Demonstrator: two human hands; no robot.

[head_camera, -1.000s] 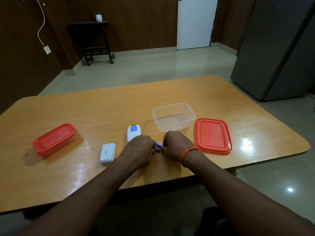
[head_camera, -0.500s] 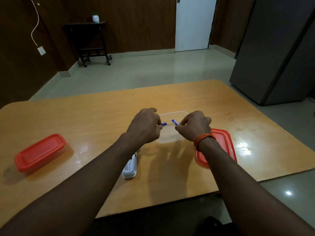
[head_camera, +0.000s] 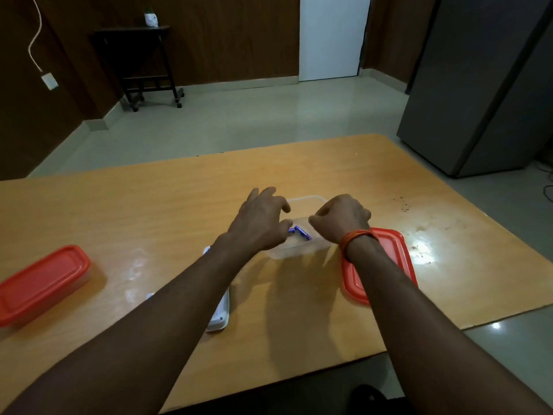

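Observation:
Two small blue batteries (head_camera: 302, 232) lie inside a clear plastic container (head_camera: 299, 251) in the middle of the wooden table (head_camera: 149, 211). One of them is partly hidden behind my left thumb. My left hand (head_camera: 263, 223) hovers over the container's left side with its fingers spread and holds nothing. Above the container's right side, my right hand (head_camera: 341, 218) has loosely curled fingers and is empty; an orange band circles its wrist. The container's red lid (head_camera: 395, 253) lies flat just right of it, partly under my right forearm.
A white device (head_camera: 221, 319) lies under my left forearm. A red-lidded container (head_camera: 42, 283) stands at the table's left. A grey fridge (head_camera: 478, 85) stands at the right, beyond the table, and a dark side table (head_camera: 140, 61) stands by the far wall.
Both hands lifted the blue batteries from the table near the white device, carried them over the clear container and let them go; the batteries now lie inside it.

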